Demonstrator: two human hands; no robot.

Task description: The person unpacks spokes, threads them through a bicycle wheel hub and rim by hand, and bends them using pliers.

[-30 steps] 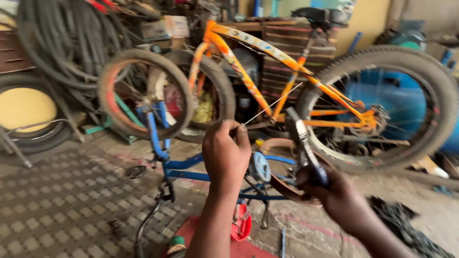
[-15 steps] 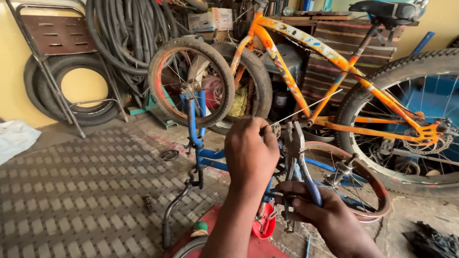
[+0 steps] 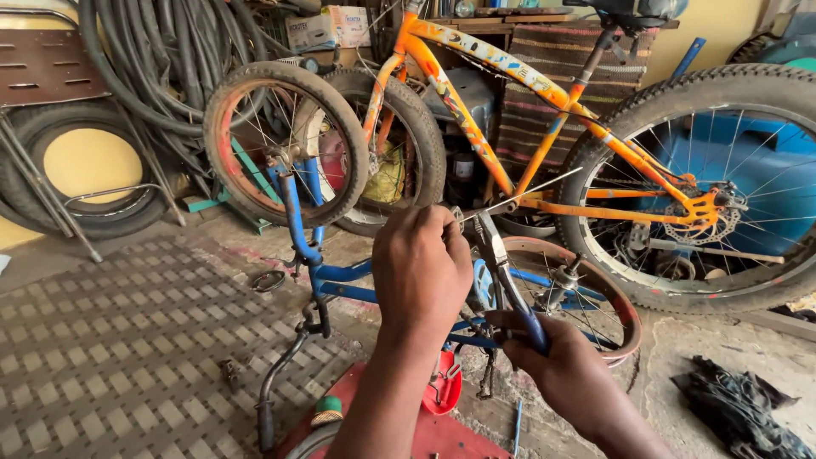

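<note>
Gripping a wire with pliers over a small blue bike
The left hand [image 3: 422, 265] is closing round the thin wire [image 3: 531, 192] while the right hand [image 3: 565, 367] is squeezing the pliers [image 3: 501, 263] on it; the blue bike [image 3: 340, 280] is lying upturned, unfinished.

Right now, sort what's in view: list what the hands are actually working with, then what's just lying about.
In use:
- left hand, pinching a thin cable
- right hand, gripping blue-handled pliers
- small blue bicycle, upside down beneath both hands

Lying about:
- orange bicycle behind
- hoses hanging on the wall
- tyre against the yellow wall
- black rubber scraps on the floor
</note>
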